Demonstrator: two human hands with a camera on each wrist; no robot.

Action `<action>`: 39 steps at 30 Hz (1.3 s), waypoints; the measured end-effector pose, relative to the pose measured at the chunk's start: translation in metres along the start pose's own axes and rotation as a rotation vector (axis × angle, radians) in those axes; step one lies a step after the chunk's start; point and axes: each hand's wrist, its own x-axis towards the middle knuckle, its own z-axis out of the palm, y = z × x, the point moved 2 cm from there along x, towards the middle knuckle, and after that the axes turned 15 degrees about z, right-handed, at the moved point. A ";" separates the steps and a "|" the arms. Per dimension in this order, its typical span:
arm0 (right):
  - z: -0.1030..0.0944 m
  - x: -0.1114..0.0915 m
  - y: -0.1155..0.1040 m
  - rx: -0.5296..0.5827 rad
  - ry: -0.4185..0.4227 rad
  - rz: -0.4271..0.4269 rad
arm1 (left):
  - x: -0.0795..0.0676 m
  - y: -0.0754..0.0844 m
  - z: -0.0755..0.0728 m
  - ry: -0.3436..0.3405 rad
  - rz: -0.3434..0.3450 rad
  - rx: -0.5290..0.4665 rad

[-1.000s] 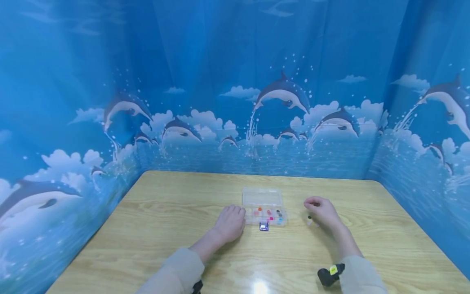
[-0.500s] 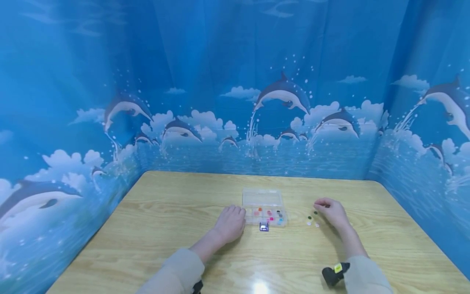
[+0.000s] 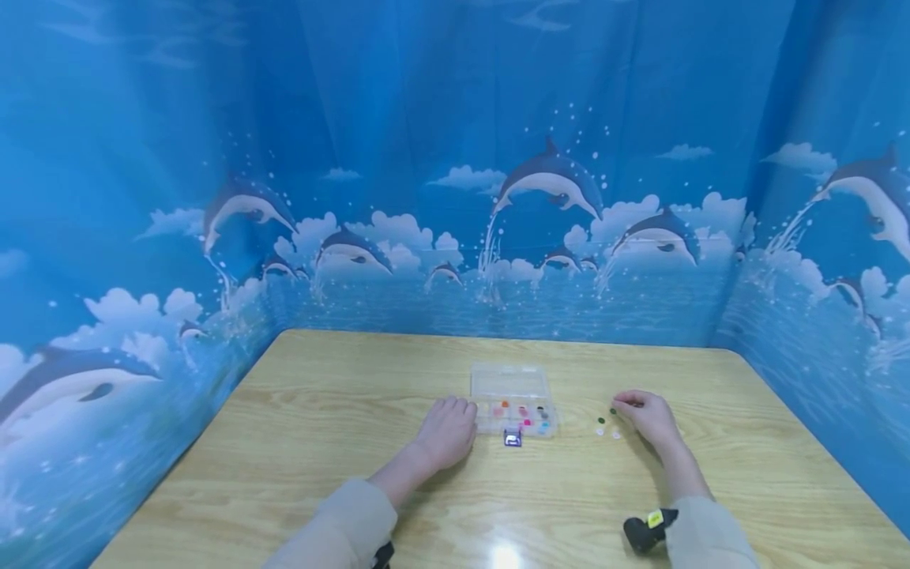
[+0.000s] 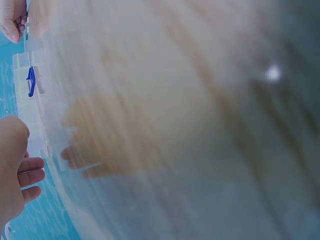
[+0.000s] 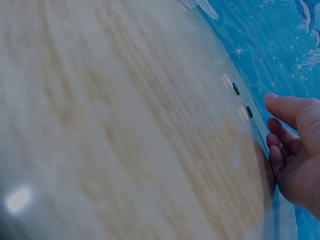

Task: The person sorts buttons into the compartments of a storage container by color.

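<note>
A clear compartment box (image 3: 509,416) lies with its lid laid back, small coloured pieces in its compartments and a purple clasp (image 3: 512,437) at the front. My left hand (image 3: 446,433) holds its left end; in the left wrist view the thumb overlaps that end and several fingers (image 4: 31,177) curl beside it. Right of the box, two green discs (image 3: 601,420) and two white discs (image 3: 600,432) lie on the table. My right hand (image 3: 645,417) hovers beside the farther green disc, thumb (image 5: 285,106) and forefinger close together in the head view. I cannot tell whether something small is between them.
The wooden table (image 3: 341,442) carries the box and discs. A blue curtain (image 3: 398,292) with dolphins stands behind it and along both sides. A black wrist camera (image 3: 647,533) sits by the right sleeve.
My right hand has moved right and slightly toward me, uncovering the green and white discs. The left hand and box look unmoved.
</note>
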 end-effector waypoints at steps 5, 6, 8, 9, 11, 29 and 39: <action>-0.001 0.003 0.004 -0.027 0.004 -0.012 | 0.000 0.000 -0.001 0.011 0.001 0.009; -0.001 0.004 0.004 -0.034 0.004 -0.015 | 0.000 0.000 -0.002 0.012 0.001 0.010; -0.001 0.004 0.003 -0.052 0.005 -0.023 | 0.000 0.000 -0.002 0.013 0.003 0.012; -0.001 0.004 0.003 -0.063 0.006 -0.029 | 0.000 0.000 -0.002 0.014 0.003 0.011; -0.001 0.005 0.003 -0.079 0.003 -0.032 | 0.001 -0.001 -0.002 0.014 0.003 0.009; 0.001 0.004 0.001 -0.140 0.000 -0.080 | -0.001 0.001 -0.001 0.008 0.001 0.006; 0.001 0.002 -0.003 -0.159 -0.025 -0.058 | -0.002 0.001 -0.002 0.000 -0.003 0.000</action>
